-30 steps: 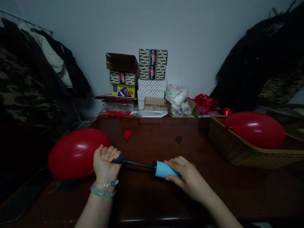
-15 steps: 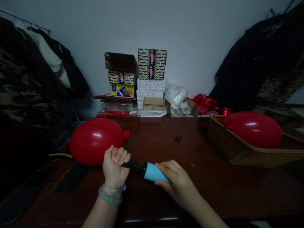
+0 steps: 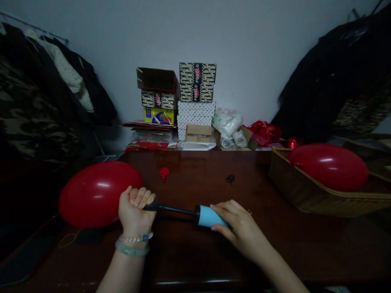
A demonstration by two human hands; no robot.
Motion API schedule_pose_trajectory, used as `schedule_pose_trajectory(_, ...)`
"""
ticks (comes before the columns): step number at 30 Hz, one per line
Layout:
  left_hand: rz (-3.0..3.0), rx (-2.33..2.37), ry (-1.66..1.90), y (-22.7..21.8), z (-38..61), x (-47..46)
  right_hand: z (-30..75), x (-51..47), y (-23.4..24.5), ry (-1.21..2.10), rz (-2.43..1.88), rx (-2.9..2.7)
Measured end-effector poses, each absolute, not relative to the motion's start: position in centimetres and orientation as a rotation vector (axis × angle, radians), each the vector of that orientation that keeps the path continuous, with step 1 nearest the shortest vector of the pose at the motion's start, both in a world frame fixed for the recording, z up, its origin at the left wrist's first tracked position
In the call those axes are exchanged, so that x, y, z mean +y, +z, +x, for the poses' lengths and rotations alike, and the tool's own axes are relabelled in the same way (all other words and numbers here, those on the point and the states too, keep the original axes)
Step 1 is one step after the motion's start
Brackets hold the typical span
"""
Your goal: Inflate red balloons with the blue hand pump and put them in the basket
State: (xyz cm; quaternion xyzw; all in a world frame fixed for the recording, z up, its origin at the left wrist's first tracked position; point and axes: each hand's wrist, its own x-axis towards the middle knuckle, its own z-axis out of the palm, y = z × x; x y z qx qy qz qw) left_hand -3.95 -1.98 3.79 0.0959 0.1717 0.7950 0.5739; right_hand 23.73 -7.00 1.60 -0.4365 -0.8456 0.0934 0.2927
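Pump barrel [image 3: 210,216] is showing lt blue, rod [image 3: 180,210] blk; L balloon [image 3: 94,195] & R balloon [image 3: 328,167] are showing red. Bench [image 3: 195,175] is looking dk brown, bangle [image 3: 132,249] pale grn; lower boxes [image 3: 195,114] are showing wht w/ dk dots.

– What is seen at the lower centre of the frame?
– A slim hand pump with a pale-blue cylindrical barrel and black fittings [image 3: 209,216]. It is held almost crosswise, its blue end tilted slightly downward to the right.
– Is it pushed together?
– No, it is drawn out; a thin, straight black rod is exposed between barrel and handle.
– And at the lower left?
– A glossy, red, egg-shaped balloon [image 3: 99,195] is seen there, tautly filled, its length set sideways. Its right end is partly covered, so any join with the pump cannot be made out.
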Motion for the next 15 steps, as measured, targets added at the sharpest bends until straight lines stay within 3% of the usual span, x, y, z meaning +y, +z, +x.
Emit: schedule_pose_trajectory(15,0.242,0.49,1.767,3.7,-0.4,-2.6,20.5,-7.9,-0.5,0.214,-1.064,-2.159)
